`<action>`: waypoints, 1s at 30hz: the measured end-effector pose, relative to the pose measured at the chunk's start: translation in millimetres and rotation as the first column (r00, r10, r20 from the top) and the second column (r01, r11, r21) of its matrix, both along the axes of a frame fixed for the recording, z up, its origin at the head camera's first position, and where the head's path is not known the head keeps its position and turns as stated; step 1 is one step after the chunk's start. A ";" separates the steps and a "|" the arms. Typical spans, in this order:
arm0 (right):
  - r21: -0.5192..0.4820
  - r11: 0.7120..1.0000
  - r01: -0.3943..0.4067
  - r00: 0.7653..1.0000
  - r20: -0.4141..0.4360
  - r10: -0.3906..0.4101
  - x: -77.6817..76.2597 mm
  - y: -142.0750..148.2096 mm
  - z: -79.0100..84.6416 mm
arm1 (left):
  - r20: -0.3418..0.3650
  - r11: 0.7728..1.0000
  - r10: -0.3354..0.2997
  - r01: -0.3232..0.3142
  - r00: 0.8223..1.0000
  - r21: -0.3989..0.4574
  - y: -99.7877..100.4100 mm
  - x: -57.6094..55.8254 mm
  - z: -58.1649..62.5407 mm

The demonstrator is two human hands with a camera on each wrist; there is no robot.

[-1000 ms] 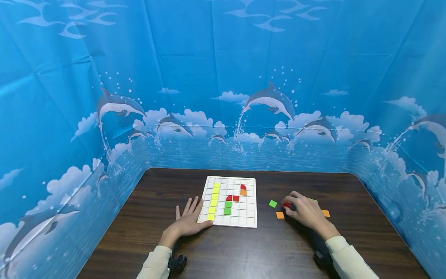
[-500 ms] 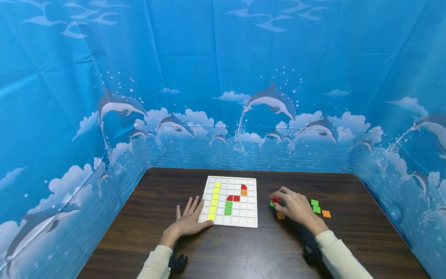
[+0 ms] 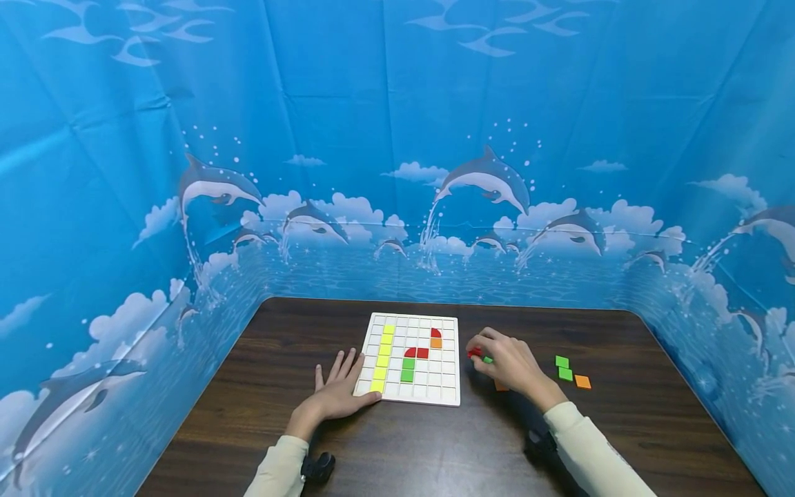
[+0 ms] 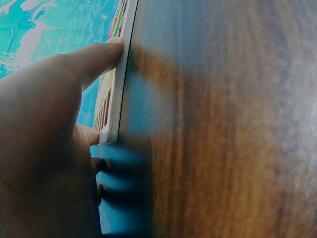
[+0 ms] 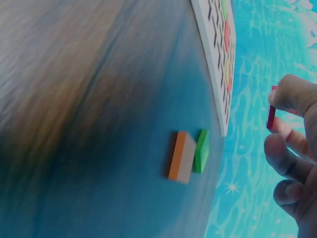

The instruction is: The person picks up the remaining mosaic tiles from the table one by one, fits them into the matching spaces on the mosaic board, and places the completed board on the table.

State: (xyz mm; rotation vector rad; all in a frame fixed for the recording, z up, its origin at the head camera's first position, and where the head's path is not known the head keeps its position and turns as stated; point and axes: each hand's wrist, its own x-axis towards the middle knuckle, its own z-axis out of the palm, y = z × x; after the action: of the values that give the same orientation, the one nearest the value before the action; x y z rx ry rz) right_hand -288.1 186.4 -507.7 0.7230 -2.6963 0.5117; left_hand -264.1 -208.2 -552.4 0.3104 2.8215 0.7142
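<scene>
A white grid board [image 3: 428, 393] lies on the table, bearing a column of yellow tiles [image 3: 384, 351] plus green, red and orange pieces. My left hand [image 3: 332, 397] rests with spread fingers at its lower left corner, the thumb on the near edge; the left wrist view shows that thumb [image 4: 101, 57] against the rim. To the right of the board, my right hand [image 3: 506, 359] pinches a small red tile [image 5: 271, 109] between thumb and fingertips, raised above the table in the right wrist view. Beneath that hand lie a green tile [image 5: 201, 151] and an orange tile [image 5: 182, 157].
Two green tiles [image 3: 564, 368] and an orange tile [image 3: 582, 382] lie right of my right hand on the dark wooden table [image 3: 422, 455]. A blue dolphin-print curtain [image 3: 348, 138] surrounds the table at the back and sides.
My right hand has carried the red tile leftward toward the board, uncovering the green and orange tiles at the right. My left hand has stayed at the board's corner.
</scene>
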 end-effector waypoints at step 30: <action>-0.009 0.999 -0.051 0.998 0.033 0.051 -28.3 -44.8 4.8 | -0.016 1.000 -0.007 0.007 1.000 0.022 1.4 5.4 9.5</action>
State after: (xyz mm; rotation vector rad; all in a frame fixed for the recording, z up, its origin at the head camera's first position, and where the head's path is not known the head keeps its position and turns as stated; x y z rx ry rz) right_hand -316.5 141.6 -502.9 0.7898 -2.7106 0.5506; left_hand -258.7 -206.8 -542.8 0.3304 2.8277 0.7455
